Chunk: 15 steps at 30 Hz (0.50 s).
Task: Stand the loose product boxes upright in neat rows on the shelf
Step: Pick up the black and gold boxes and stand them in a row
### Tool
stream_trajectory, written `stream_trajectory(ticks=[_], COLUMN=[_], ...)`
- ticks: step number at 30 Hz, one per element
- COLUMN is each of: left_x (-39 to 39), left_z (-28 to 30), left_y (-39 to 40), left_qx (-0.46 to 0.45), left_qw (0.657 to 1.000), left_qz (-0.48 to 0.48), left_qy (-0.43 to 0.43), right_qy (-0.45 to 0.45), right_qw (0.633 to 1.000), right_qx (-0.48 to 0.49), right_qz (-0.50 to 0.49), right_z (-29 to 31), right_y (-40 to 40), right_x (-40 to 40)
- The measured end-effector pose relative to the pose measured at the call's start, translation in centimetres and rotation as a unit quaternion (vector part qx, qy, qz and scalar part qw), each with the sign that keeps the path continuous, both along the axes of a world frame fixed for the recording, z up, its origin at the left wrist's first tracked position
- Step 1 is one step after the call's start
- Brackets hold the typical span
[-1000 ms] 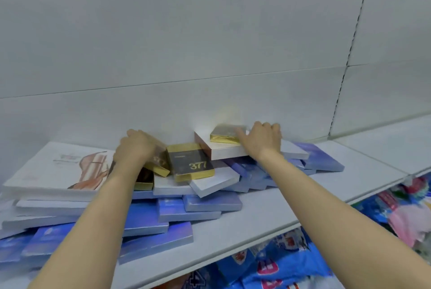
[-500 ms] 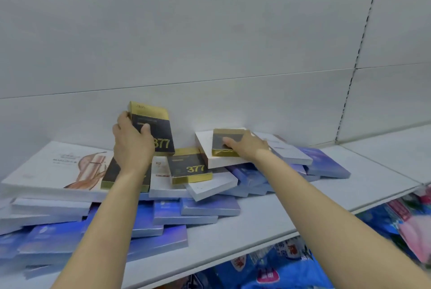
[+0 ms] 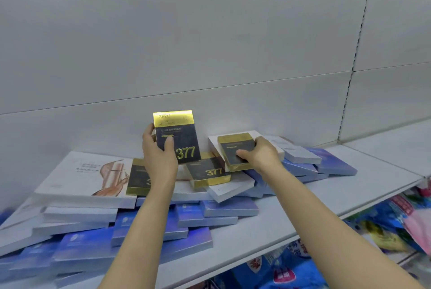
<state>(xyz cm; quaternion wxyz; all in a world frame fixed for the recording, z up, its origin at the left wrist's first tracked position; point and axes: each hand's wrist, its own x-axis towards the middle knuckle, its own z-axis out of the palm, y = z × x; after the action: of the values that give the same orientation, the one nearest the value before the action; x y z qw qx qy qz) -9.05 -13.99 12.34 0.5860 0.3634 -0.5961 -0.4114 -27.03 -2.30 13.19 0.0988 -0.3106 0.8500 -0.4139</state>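
A heap of flat product boxes lies on the white shelf [image 3: 268,230]. My left hand [image 3: 158,158] grips a black-and-gold "377" box [image 3: 179,137] and holds it upright above the heap, thumb on its front. My right hand [image 3: 261,155] grips a second black-and-gold box [image 3: 235,148], tilted up off a white box [image 3: 214,146]. Two more black-and-gold boxes lie flat: one [image 3: 207,173] between my hands, another [image 3: 137,177] partly hidden behind my left wrist.
Several blue boxes [image 3: 228,207] and white boxes lie scattered across the shelf, with a large white box [image 3: 77,174] at the left. The grey back panel [image 3: 210,55] rises behind. Coloured packets [image 3: 396,218] fill the lower shelf at the right.
My left hand has carried its box to the right and stood it more upright. My right hand has pulled the second box toward me and tilted its near edge up.
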Motion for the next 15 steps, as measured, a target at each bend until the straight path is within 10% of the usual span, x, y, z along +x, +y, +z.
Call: stream_trajectory(ticks=[15], left_x=[4.1], left_z=[-0.8], left_y=[1.7], left_qx=[0.032], left_qw=[0.973], left_qz=[-0.148], left_qy=[0.173], right_qy=[-0.155], right_qw=[0.913], right_qx=[-0.370], right_qz=[0.075], right_z=[-2.1], right_y=[4.1], right_x=[6.5])
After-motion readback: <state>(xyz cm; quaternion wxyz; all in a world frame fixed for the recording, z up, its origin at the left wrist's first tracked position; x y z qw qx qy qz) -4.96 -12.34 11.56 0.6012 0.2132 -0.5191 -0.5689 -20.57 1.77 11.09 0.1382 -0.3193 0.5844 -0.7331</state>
